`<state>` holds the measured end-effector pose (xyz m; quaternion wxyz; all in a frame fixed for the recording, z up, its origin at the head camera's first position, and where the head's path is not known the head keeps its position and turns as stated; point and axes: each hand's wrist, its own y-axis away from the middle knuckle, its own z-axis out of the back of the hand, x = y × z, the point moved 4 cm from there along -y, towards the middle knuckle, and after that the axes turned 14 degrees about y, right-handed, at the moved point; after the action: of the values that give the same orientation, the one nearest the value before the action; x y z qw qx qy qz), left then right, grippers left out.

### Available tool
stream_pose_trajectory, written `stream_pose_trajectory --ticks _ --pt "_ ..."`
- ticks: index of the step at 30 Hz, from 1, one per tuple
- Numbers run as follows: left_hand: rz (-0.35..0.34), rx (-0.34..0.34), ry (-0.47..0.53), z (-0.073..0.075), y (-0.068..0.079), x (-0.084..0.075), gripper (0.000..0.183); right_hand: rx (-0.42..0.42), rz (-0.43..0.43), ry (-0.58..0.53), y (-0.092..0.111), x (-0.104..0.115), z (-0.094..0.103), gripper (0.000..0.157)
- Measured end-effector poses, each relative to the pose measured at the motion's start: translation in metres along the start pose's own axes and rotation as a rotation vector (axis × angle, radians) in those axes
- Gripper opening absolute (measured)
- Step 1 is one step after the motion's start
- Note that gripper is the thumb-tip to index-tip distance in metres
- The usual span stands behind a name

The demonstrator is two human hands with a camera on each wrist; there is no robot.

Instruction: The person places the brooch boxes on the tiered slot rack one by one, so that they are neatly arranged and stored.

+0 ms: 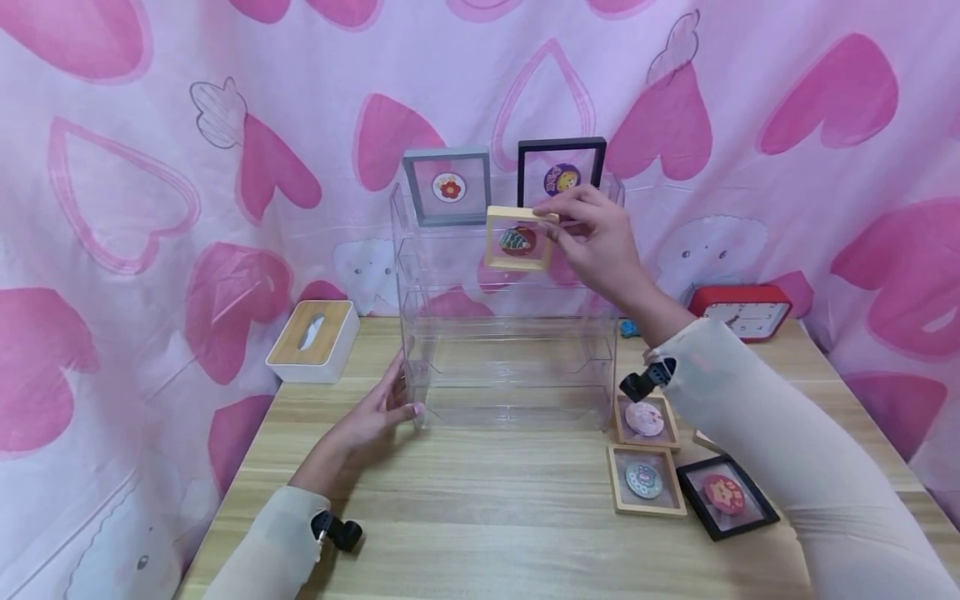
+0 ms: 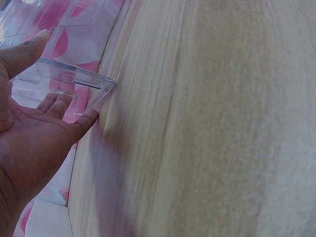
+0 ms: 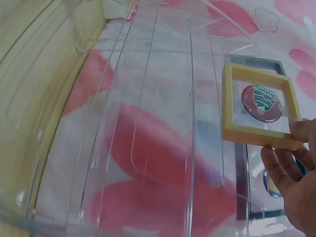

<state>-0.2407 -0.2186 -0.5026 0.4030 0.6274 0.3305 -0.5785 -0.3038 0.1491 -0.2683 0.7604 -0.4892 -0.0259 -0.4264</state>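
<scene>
A clear tiered acrylic display rack (image 1: pixel 517 392) stands on the wooden table. At its left side, my left hand (image 1: pixel 378 412) holds the lower corner, thumb on the front and fingers round the side panel (image 2: pixel 94 79). My right hand (image 1: pixel 596 242) pinches a small light-wood frame (image 1: pixel 517 241) by its upper right corner, raised before the upper tiers. Inside that frame is a red round badge with a green Christmas tree (image 3: pixel 261 102). On the rack's top, a grey frame (image 1: pixel 450 187) with a flower badge and a black frame (image 1: pixel 561 148) with a purple badge stand upright.
Right of the rack lie two wood frames, one with a pink badge (image 1: pixel 645 419) and one with a blue-green badge (image 1: pixel 643 481), beside a black frame (image 1: pixel 727 497). A red clock (image 1: pixel 742 312) stands behind them. A tissue box (image 1: pixel 313 342) sits left; a heart-patterned curtain (image 1: pixel 285 192) hangs behind.
</scene>
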Motion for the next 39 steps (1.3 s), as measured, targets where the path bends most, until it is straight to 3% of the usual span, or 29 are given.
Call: stream_pose_trajectory --ticks 5,11,24,39 --pt "-0.009 0.005 -0.007 -0.001 0.000 -0.001 0.109 0.005 -0.010 0.043 -0.008 0.000 -0.015 0.021" --pt "-0.011 0.003 -0.011 -0.001 -0.001 0.000 0.109 0.066 -0.040 0.138 -0.007 -0.001 -0.031 0.024" --pt "-0.070 0.042 0.013 -0.008 -0.003 -0.004 0.112 0.039 0.141 0.180 -0.001 0.018 -0.060 0.025" --pt "-0.018 0.019 0.022 -0.007 0.000 -0.001 0.109 0.082 0.151 0.263 0.001 0.030 -0.077 0.036"
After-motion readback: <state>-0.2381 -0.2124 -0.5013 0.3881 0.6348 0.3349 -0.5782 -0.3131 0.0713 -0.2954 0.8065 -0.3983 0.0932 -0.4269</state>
